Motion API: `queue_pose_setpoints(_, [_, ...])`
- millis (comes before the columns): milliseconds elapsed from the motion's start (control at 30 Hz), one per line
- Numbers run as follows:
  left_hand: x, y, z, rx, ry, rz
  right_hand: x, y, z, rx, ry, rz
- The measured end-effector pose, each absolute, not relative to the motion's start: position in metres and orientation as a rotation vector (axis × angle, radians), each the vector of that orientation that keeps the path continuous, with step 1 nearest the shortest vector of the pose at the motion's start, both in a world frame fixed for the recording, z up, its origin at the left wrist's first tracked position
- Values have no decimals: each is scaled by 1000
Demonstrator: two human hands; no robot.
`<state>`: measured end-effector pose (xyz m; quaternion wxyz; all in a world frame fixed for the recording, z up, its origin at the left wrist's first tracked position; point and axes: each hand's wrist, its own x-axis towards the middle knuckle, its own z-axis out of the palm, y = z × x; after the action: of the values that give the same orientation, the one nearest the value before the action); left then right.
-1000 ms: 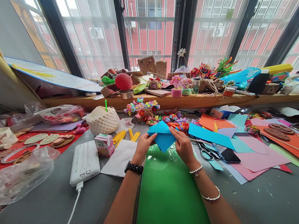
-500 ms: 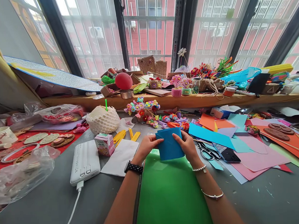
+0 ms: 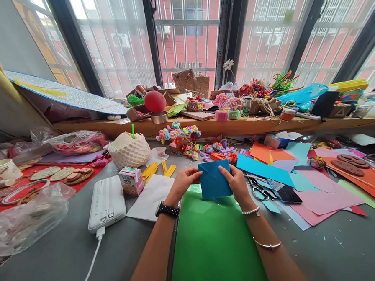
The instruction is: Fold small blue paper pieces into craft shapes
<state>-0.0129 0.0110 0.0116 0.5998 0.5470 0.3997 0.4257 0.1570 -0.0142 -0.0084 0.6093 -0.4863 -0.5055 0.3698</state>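
A square of blue paper [image 3: 216, 181] with a crease running across it is held up between my hands. My left hand [image 3: 187, 183] pinches its upper left edge, with thumb and fingers closed on it. At its right edge my right hand [image 3: 235, 182] grips it, the thumb pressed on the front face and the fingers hidden behind. Below the paper lies a glossy green board [image 3: 216, 244] on the grey table. To the right of my right hand are a pair of scissors [image 3: 262, 191] and a blue paper strip [image 3: 264, 170].
On the left are a white power bank [image 3: 106, 203] with a cable, a small pink carton [image 3: 131, 181], a white napkin [image 3: 148, 201] and a coconut [image 3: 129, 150] in netting. Coloured paper sheets [image 3: 322, 192] and a phone [image 3: 287, 193] lie right. Crafts crowd the wooden sill [image 3: 111, 127].
The blue paper has shifted slightly right and been flattened; the curl at its upper left is gone and a crease shows. Both hands still grip it.
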Motion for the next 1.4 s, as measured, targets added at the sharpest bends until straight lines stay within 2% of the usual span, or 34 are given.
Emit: queue_pose_setpoints(1400, [-13, 12, 9, 1295, 904, 994, 158, -10, -14, -1188, -1216, 777])
